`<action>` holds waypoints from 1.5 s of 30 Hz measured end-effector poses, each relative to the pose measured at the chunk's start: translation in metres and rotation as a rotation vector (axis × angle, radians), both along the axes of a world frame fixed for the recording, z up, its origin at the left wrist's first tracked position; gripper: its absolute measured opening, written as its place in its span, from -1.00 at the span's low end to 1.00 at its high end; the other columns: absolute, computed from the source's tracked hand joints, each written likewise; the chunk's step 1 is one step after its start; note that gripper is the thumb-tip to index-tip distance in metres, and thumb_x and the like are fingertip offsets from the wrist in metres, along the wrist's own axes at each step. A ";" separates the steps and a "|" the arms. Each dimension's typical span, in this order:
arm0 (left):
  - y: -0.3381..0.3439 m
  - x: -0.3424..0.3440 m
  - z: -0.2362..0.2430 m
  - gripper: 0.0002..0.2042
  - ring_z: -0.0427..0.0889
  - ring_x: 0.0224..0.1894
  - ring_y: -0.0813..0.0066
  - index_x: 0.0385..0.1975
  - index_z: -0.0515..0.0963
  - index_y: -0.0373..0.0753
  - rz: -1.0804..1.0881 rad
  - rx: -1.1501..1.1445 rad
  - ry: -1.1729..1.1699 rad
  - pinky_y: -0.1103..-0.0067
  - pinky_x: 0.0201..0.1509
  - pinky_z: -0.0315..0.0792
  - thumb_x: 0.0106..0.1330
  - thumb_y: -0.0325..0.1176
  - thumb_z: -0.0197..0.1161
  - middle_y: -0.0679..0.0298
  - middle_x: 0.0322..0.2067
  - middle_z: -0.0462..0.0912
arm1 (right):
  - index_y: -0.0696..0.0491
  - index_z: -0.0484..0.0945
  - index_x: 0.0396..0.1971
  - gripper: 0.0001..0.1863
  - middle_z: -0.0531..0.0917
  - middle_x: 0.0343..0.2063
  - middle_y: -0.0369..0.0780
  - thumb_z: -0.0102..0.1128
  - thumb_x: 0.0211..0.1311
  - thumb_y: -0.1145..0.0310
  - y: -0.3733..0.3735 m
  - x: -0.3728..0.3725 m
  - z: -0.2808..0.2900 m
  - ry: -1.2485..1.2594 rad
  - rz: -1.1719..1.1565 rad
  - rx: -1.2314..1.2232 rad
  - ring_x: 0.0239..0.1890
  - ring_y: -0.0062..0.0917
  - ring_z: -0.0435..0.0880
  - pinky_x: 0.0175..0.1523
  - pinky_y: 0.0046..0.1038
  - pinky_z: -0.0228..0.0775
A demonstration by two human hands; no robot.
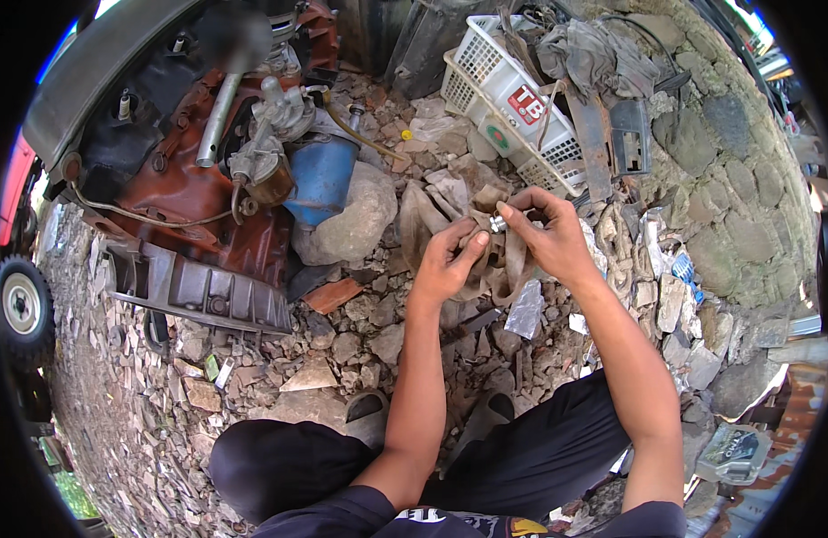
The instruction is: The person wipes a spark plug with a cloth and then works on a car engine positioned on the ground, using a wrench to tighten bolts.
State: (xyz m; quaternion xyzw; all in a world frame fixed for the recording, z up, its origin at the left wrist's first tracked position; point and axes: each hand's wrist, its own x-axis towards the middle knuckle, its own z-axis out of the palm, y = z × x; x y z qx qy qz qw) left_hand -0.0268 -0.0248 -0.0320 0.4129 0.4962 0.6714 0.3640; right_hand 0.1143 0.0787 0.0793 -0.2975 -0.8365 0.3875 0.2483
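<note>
Both hands are raised over the rubble at the centre. My right hand (548,233) pinches a small silver threaded fitting (497,223) between thumb and fingers. Just left of it, my left hand (451,260) has thumb and fingers pressed together on a dirty brown cloth (418,215), which hangs below and behind both hands. Exactly what lies between the left fingertips is partly hidden. To their left, a blue cylindrical canister (322,179) is mounted on the engine (190,179), beside a large pale stone (351,220).
White plastic crates (494,63) with a grey rag (593,63) stand at upper right against stonework (728,179). Broken stones surround my feet. A tyre (24,305) is at far left. Rusty corrugated metal (790,448) and a clear plastic container (736,453) lie at lower right.
</note>
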 end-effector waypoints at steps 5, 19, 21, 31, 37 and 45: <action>0.004 0.004 -0.005 -0.50 0.50 -0.02 0.48 -0.08 0.54 -0.54 0.063 0.029 0.136 0.56 0.13 0.35 0.37 -0.08 0.31 0.16 -0.12 0.60 | 0.23 0.60 -0.45 -0.55 0.67 -0.47 -0.26 0.14 0.45 0.09 0.005 -0.010 -0.008 0.011 -0.205 -0.077 -0.43 -0.63 0.55 -0.24 -0.53 0.35; 0.003 -0.004 0.003 -0.56 0.32 -0.25 0.54 -0.29 0.45 -0.41 0.144 -0.011 0.004 0.56 -0.19 0.19 0.41 -0.03 0.22 0.30 -0.35 0.40 | 0.25 0.61 -0.16 -0.55 0.67 -0.29 -0.23 0.26 0.37 0.08 0.003 0.003 0.000 -0.080 -0.309 -0.674 -0.28 -0.57 0.56 -0.10 -0.45 0.42; 0.002 -0.004 0.006 -0.59 0.25 -0.35 0.62 -0.36 0.43 -0.37 0.133 0.008 -0.012 0.60 -0.29 0.17 0.43 -0.05 0.20 0.40 -0.46 0.34 | 0.23 0.60 -0.14 -0.58 0.67 -0.28 -0.24 0.22 0.40 0.10 0.015 0.004 -0.011 0.177 -0.267 -0.813 -0.25 -0.58 0.57 -0.08 -0.46 0.42; -0.003 -0.007 0.011 -0.60 0.27 -0.32 0.60 -0.38 0.38 -0.40 0.149 -0.013 0.014 0.59 -0.23 0.26 0.44 -0.11 0.18 0.35 -0.45 0.34 | 0.18 0.60 -0.09 -0.60 0.69 -0.25 -0.24 0.46 0.17 0.25 0.001 0.000 -0.015 -0.038 -0.018 -0.239 -0.20 -0.62 0.60 -0.03 -0.53 0.44; -0.001 -0.008 0.002 -0.61 0.25 -0.34 0.61 -0.41 0.38 -0.37 0.117 -0.035 -0.083 0.59 -0.28 0.20 0.44 -0.11 0.18 0.40 -0.48 0.31 | 0.23 0.65 -0.19 -0.71 0.69 -0.38 -0.29 0.40 0.21 0.33 0.011 0.003 -0.010 -0.003 -0.175 -0.265 -0.32 -0.68 0.57 -0.15 -0.58 0.41; 0.000 -0.009 0.000 -0.60 0.27 -0.35 0.62 -0.37 0.43 -0.40 0.123 -0.033 -0.069 0.60 -0.28 0.22 0.43 -0.09 0.19 0.40 -0.47 0.36 | 0.27 0.57 -0.03 -0.67 0.68 -0.20 -0.22 0.28 0.32 0.36 0.020 0.006 -0.017 0.457 -0.223 -0.651 -0.16 -0.61 0.61 0.01 -0.58 0.41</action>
